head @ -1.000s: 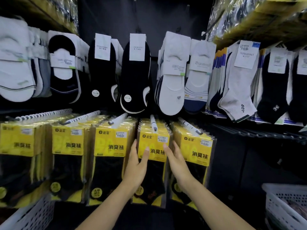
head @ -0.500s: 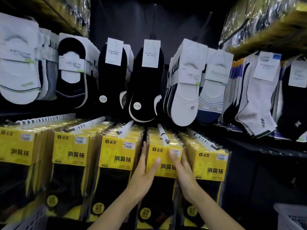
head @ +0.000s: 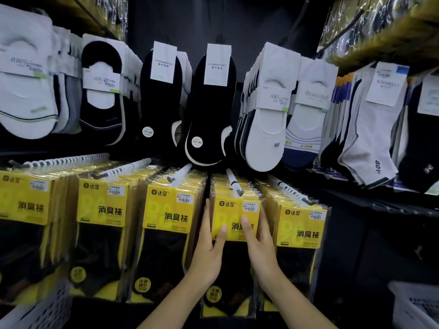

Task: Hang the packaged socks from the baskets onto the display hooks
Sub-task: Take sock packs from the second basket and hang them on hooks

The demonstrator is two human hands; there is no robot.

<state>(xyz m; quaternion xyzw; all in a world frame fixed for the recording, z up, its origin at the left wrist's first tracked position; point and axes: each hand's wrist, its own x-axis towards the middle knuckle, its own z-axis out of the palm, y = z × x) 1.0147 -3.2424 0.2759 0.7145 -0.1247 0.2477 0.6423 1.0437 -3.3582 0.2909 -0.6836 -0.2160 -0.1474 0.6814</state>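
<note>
- The front yellow sock pack (head: 234, 211) hangs on its hook (head: 234, 180), between the two hands.
- Left hand (head: 209, 248) and right hand (head: 260, 245) press straight-fingered on its side edges, thumbs on its face. They have closed in snugger over the last second.
- It looks hung and squared. The basket (head: 418, 305) off the right hand probably comes next.

Dim overall, with light dropping from above. The yellow sock packs (head: 234, 210) around the left hand (head: 209, 255) and right hand (head: 261, 252) glow brightest, glare sparkling on their wrap just above the hands. Below the wrists and off to the right it sinks into black. Wide-angle distortion curves the racks far out either side, and the white basket (head: 42, 312) down left of the hands smears soft.
</note>
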